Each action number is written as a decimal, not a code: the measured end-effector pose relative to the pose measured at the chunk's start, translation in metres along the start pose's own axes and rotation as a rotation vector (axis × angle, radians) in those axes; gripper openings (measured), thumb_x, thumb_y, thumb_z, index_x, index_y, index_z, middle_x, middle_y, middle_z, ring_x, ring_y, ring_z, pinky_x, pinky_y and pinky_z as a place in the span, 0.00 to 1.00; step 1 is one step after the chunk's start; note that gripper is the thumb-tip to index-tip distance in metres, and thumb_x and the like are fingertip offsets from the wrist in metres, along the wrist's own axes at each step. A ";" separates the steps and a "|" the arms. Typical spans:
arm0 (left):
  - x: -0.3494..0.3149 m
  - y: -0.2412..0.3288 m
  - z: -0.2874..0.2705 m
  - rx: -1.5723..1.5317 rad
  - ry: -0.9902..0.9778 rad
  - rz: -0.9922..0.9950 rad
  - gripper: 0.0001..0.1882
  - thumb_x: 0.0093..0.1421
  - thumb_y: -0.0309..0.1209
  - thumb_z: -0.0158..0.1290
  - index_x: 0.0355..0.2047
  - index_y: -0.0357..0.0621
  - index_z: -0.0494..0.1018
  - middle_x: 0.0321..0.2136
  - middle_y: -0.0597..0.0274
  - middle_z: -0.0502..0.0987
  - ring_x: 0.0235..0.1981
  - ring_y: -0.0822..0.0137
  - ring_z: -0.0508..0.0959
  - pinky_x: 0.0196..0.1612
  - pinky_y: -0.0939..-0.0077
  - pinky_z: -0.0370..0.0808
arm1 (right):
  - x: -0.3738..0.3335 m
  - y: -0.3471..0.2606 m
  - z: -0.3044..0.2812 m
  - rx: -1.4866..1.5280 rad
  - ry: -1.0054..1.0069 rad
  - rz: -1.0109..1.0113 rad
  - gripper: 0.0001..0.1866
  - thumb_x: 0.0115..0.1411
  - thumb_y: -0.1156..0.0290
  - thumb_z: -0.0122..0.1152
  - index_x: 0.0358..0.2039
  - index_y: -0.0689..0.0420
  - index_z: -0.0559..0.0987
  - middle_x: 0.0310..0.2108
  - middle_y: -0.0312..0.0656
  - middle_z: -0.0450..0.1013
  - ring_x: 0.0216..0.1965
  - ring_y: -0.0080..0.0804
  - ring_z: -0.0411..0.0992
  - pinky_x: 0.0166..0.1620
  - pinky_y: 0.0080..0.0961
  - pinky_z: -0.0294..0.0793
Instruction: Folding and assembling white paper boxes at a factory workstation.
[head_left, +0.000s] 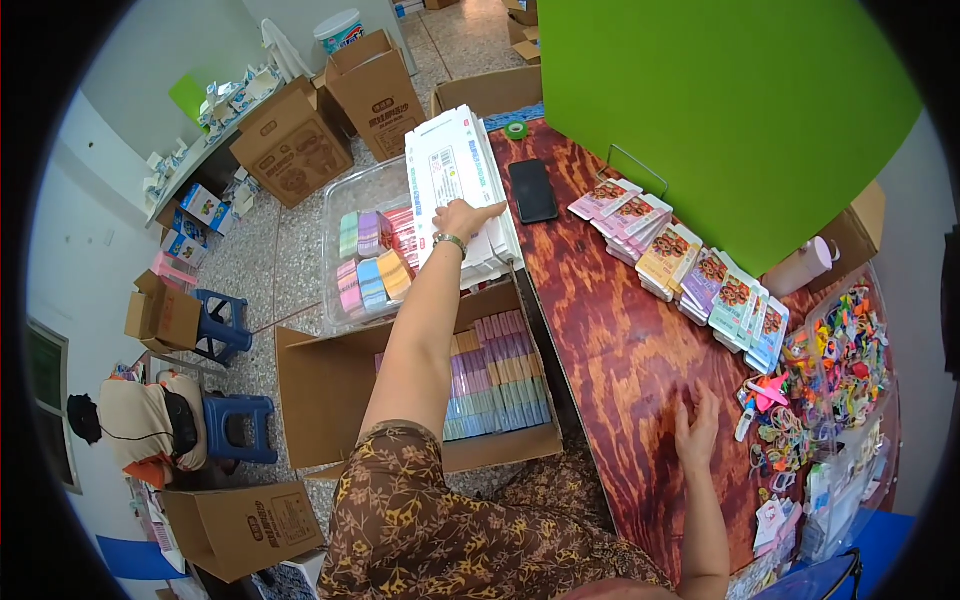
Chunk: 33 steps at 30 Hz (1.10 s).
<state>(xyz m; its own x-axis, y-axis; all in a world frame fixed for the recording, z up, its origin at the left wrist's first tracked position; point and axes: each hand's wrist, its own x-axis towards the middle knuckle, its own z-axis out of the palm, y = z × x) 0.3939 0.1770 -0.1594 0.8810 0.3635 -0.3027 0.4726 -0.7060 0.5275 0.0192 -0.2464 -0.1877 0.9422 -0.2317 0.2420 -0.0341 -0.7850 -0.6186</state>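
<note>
My left hand (465,220) reaches far forward and rests on a stack of flat white printed cartons (446,150), its thumb stretched out toward the stack's right edge. Beneath the stack's left side is a clear plastic bin (335,225) with bundles of pastel-coloured packets (371,283). Over the dark red wood-grain table (610,370) my right hand (697,430) is held with loosely bent fingers apart and nothing in them. Closest to it are a pink toy plane (768,392) and fanned piles of coloured card packets (672,258).
An open cardboard box (320,400) of packed coloured packets stands below my left arm. On the table lie a black phone (533,191), green tape (516,130) and a tray of small toys (850,345). A green panel (720,110) rises behind; blue stools (240,425) stand left.
</note>
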 end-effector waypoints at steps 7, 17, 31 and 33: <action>0.000 -0.003 -0.001 0.014 0.037 0.027 0.57 0.35 0.66 0.65 0.54 0.28 0.70 0.60 0.32 0.60 0.60 0.38 0.62 0.58 0.49 0.65 | -0.002 -0.014 -0.003 0.040 -0.004 0.034 0.23 0.60 0.75 0.57 0.57 0.63 0.70 0.52 0.53 0.67 0.54 0.51 0.67 0.58 0.39 0.66; 0.026 -0.023 -0.008 -0.148 0.021 0.129 0.50 0.37 0.62 0.65 0.46 0.24 0.74 0.45 0.36 0.77 0.48 0.47 0.77 0.52 0.64 0.72 | -0.009 -0.024 -0.004 0.101 -0.058 0.088 0.22 0.61 0.75 0.57 0.56 0.63 0.70 0.54 0.53 0.67 0.56 0.52 0.66 0.58 0.38 0.66; -0.010 0.032 -0.116 0.721 0.240 0.645 0.13 0.58 0.30 0.49 0.37 0.36 0.80 0.37 0.43 0.81 0.39 0.47 0.82 0.43 0.57 0.80 | -0.018 -0.050 -0.018 0.266 -0.002 0.016 0.19 0.62 0.78 0.56 0.54 0.62 0.72 0.48 0.46 0.69 0.42 0.33 0.73 0.42 0.24 0.77; -0.055 0.037 -0.165 0.813 0.336 0.596 0.13 0.60 0.29 0.46 0.37 0.38 0.80 0.35 0.46 0.81 0.40 0.48 0.82 0.43 0.55 0.80 | -0.023 -0.049 -0.019 0.231 -0.043 -0.002 0.18 0.62 0.77 0.57 0.53 0.63 0.73 0.44 0.45 0.71 0.41 0.33 0.74 0.41 0.23 0.76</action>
<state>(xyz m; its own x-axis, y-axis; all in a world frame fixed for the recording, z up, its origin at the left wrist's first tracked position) 0.3665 0.2309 0.0083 0.9851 -0.1134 0.1296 -0.0847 -0.9743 -0.2085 -0.0072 -0.2138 -0.1484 0.9558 -0.2017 0.2140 0.0399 -0.6319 -0.7740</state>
